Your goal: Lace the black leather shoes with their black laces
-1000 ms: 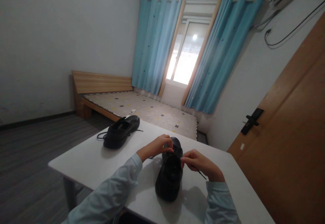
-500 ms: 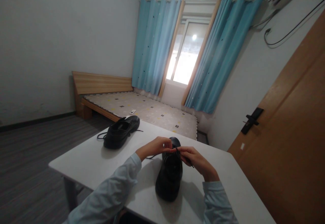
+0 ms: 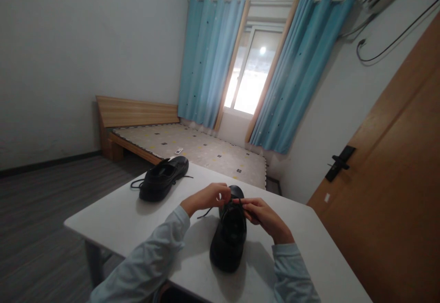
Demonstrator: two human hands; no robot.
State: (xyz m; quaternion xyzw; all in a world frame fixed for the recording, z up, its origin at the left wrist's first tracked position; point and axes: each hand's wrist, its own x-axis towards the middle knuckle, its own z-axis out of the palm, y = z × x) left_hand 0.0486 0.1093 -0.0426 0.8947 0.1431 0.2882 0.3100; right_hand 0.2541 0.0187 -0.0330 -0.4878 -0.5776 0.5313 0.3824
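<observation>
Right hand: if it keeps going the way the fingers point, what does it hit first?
Likely the left hand. The right hand points left across the near black shoe, fingertips pinching lace almost against the left's. Depth is unclear; it may brush the shoe's tongue first.

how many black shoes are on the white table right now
2. One shoe lies near the table's front edge between the left hand and right hand, which pinch its laces. The other shoe lies untouched at the far left edge. None seems hidden.

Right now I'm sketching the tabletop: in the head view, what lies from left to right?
Far shoe → left hand → near shoe → right hand.
</observation>
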